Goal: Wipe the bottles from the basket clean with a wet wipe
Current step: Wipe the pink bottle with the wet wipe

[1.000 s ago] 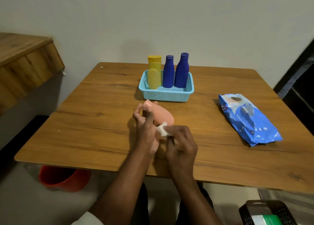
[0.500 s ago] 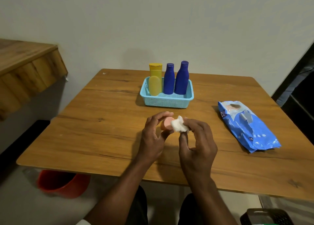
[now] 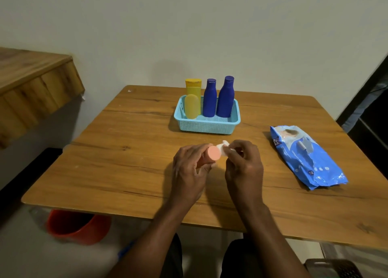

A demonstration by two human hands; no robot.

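Frame centre: left hand point(image 3: 189, 170) curled round smooth peach bottle point(image 3: 211, 156), round end facing camera. Right hand point(image 3: 243, 166) pinching crumpled white wipe point(image 3: 223, 150) against it. Bottle body mostly hidden by fingers.

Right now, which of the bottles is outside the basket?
The pink bottle, held in the left hand. The two yellow and two blue bottles stand inside the basket.

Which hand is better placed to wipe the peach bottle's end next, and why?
Right. The right hand already pinches the wet wipe against the peach bottle; the left hand is occupied holding that bottle.
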